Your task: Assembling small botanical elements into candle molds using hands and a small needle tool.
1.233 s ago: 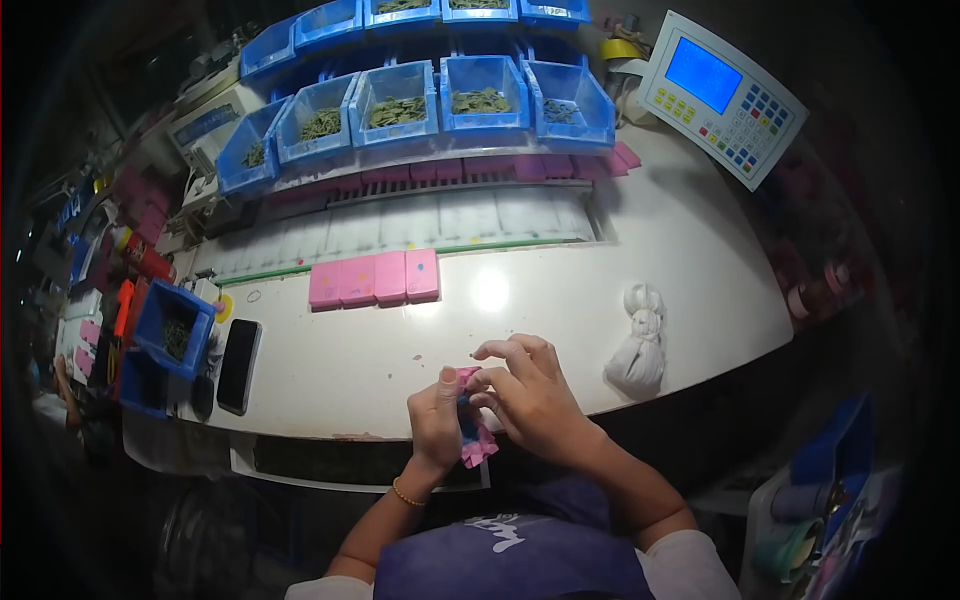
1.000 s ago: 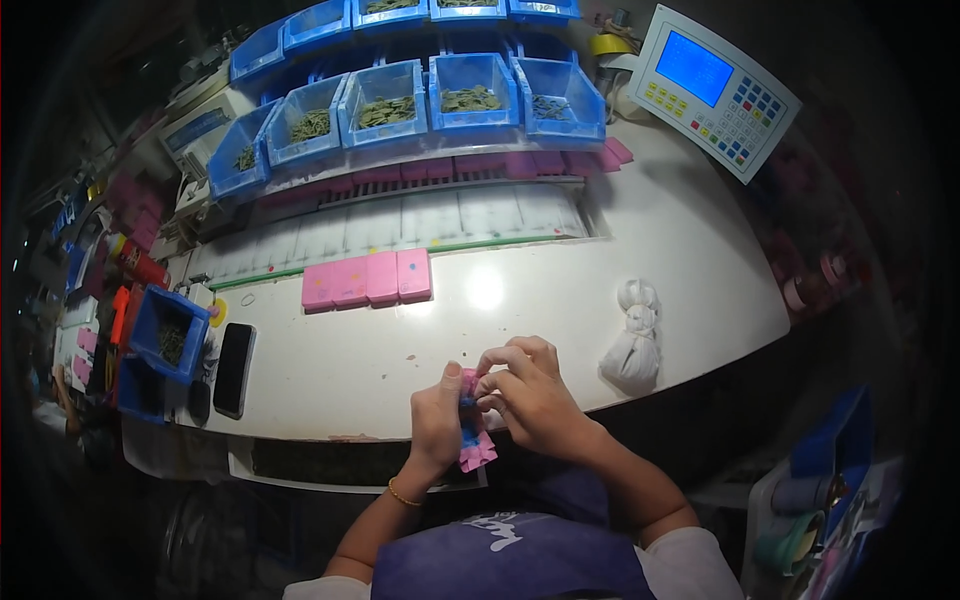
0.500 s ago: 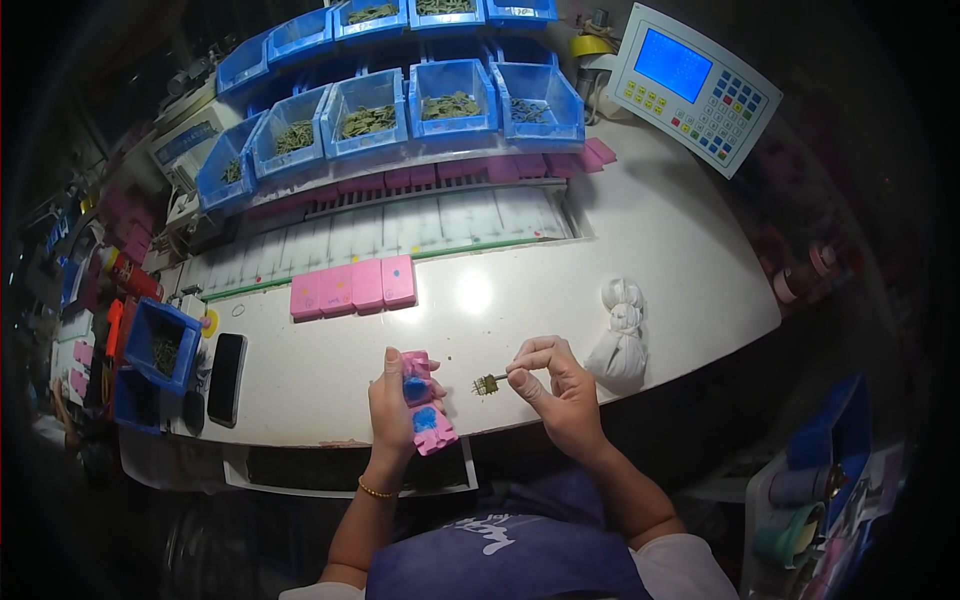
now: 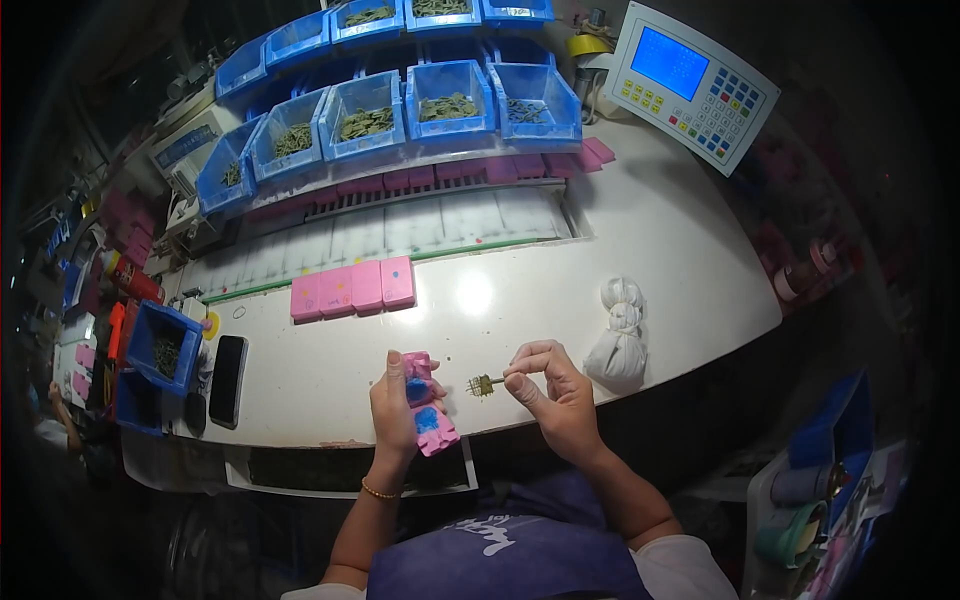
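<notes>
The white worktop [image 4: 690,270] filled most of the view, bearing a row of 4 pink blocks [image 4: 352,288] and, toward the right, a knotted white cloth pouch [image 4: 615,355]. The left hand [image 4: 393,405] was closed around a pink mould [image 4: 430,420] at the worktop's near edge. The right hand [image 4: 560,395] had its thumb and fingertips pinched together on the stem of a small greenish branched piece [image 4: 485,385], held out above the worktop, apart from the mould.

The mould showed 2 parts, each with a blue patch. It was judged light, slightly yielding and possibly slippery; its outer sides offered the soundest hold. The branched piece was judged very light, stiff and liable to snap at its thin prongs, making the thicker stem the proper grip.

The left fingers were largely hidden behind the mould, and whether its 2 parts were joined could not be determined. The right fingertips obscured the stem's end; the finest prongs were hard to resolve.
</notes>
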### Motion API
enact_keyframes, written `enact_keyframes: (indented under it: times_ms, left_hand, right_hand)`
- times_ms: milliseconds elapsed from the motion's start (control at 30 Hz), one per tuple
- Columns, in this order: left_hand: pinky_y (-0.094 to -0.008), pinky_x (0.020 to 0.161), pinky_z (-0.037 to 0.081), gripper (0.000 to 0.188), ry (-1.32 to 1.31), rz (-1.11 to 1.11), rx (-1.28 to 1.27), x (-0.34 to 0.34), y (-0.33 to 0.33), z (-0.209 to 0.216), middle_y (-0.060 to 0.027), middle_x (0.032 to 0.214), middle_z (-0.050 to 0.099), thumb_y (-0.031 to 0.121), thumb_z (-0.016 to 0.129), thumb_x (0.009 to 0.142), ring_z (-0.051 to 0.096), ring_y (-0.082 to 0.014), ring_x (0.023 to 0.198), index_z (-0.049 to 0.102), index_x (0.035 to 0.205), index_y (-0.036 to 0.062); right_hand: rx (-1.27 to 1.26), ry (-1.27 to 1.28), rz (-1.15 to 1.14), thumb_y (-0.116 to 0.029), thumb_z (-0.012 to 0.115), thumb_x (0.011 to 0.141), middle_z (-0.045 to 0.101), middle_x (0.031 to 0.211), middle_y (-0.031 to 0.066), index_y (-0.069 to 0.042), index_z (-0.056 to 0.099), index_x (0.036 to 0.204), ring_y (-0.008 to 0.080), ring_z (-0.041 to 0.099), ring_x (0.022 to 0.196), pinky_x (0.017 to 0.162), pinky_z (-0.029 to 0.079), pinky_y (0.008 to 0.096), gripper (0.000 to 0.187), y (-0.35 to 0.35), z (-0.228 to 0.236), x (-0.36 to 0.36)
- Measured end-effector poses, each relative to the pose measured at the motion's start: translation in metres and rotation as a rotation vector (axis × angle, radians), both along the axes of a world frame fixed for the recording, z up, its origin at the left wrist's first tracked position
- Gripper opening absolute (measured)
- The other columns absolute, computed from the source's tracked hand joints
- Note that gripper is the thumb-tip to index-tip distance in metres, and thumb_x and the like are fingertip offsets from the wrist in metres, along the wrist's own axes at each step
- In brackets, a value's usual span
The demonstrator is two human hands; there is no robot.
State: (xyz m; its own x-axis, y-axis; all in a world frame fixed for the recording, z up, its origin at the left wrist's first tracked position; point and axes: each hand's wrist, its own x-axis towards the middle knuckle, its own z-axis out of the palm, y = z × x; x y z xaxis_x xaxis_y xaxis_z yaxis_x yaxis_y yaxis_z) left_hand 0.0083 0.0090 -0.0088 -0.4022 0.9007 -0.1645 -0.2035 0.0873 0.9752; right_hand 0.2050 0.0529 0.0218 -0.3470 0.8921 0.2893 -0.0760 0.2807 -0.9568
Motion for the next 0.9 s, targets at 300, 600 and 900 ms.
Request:
enact_keyframes:
  times_ms: [300, 600, 900]
  left_hand:
    - [-0.0261, 0.052, 0.05, 0.068, 0.001, 0.005, 0.0, 0.001, -0.001, 0.002, -0.012, 0.067, 0.062, 0.055, 0.033, 0.103, 0.059, -0.0146, 0.053, 0.062, 0.1, -0.0065]
    - [-0.0264, 0.054, 0.051, 0.067, -0.064, -0.003, 0.004, -0.002, 0.0, -0.002, -0.0127, 0.069, 0.063, 0.053, 0.029, 0.104, 0.061, -0.0152, 0.054, 0.061, 0.103, -0.0065]
    - [-0.0267, 0.054, 0.05, 0.066, -0.202, -0.031, -0.004, 0.001, 0.0, -0.001, -0.0138, 0.081, 0.065, 0.048, 0.027, 0.106, 0.06, -0.015, 0.055, 0.059, 0.118, -0.0078]
  right_hand:
    - [0.009, 0.024, 0.001, -0.01, 0.068, 0.092, 0.055, 0.103, 0.0048, -0.004, 0.065, 0.097, 0.013, 0.052, 0.099, 0.092, 0.04, 0.0283, 0.008, 0.001, -0.006, -0.001]
    - [0.696, -0.843, -0.512, -0.017, 0.071, 0.082, 0.06, 0.12, 0.0097, -0.008, 0.068, 0.101, 0.0326, 0.049, 0.116, 0.103, 0.036, 0.0473, 0.022, 0.046, -0.05, 0.013]
    - [0.371, -0.97, -0.532, -0.004, 0.061, 0.077, 0.052, 0.138, 0.0157, -0.006, 0.051, 0.135, 0.0378, 0.054, 0.11, 0.094, 0.047, 0.044, 0.059, 0.065, -0.021, 0.075]
